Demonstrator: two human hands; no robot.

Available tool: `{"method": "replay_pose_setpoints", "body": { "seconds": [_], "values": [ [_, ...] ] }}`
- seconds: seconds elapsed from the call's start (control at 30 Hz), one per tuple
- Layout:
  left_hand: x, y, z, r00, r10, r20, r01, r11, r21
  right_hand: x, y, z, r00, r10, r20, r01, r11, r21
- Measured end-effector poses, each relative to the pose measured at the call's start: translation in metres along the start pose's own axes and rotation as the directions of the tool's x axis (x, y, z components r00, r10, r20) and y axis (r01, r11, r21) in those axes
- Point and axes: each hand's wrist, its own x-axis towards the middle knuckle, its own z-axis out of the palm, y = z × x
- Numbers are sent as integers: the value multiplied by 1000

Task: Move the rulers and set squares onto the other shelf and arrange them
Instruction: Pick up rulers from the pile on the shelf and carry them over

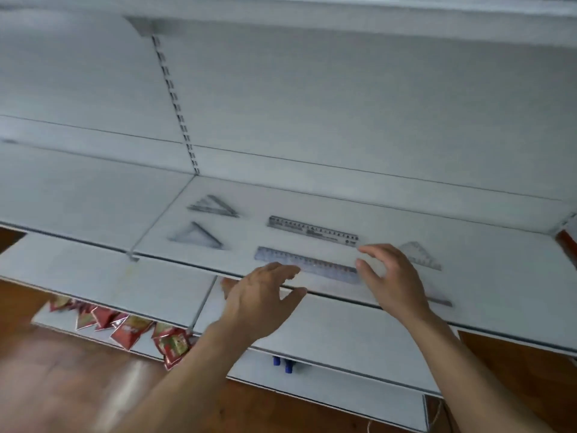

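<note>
On the white shelf point(487, 245) lie two clear rulers: a far ruler point(312, 231) and a near ruler point(312, 264). To their left sit two clear set squares, one at the back point(215, 205) and one in front point(199, 237). A third set square point(420, 254) lies at the right, partly behind my right hand point(390, 276). My right hand hovers with spread, relaxed fingers over the near ruler's right end. My left hand point(262, 298) hangs with loose fingers at the shelf's front edge, by the ruler's left end. Neither hand holds anything. The frame is blurred.
A lower white shelf point(343, 335) juts out beneath the hands. Red snack packets point(131, 331) hang below on the left, and blue caps point(282, 364) show under the lower shelf. A slotted upright point(175, 101) divides the back panel. Wooden floor point(62, 385) lies below.
</note>
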Motion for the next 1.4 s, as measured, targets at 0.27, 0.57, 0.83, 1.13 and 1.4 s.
{"method": "replay_pose_setpoints", "body": {
  "seconds": [0.27, 0.57, 0.83, 1.13, 1.4],
  "values": [
    [-94, -164, -120, 937, -321, -141, 336, 937, 98, 26, -188, 139, 952, -202, 231, 197, 979, 45],
    [-213, -311, -212, 718, -625, -307, 644, 763, -46, 15, -385, 279, 791, -437, 428, 407, 898, 164],
    [-247, -401, -265, 632, -699, -336, 718, 690, -85, 32, -499, 380, 672, -515, 533, 480, 850, 216],
    [-197, -570, -363, 641, -675, -366, 728, 685, 12, 110, -629, 534, 657, -533, 534, 463, 844, 273],
    [-128, -693, -441, 699, -622, -354, 663, 748, -7, 190, -709, 615, 716, -445, 538, 399, 893, 208]
  ]
}}
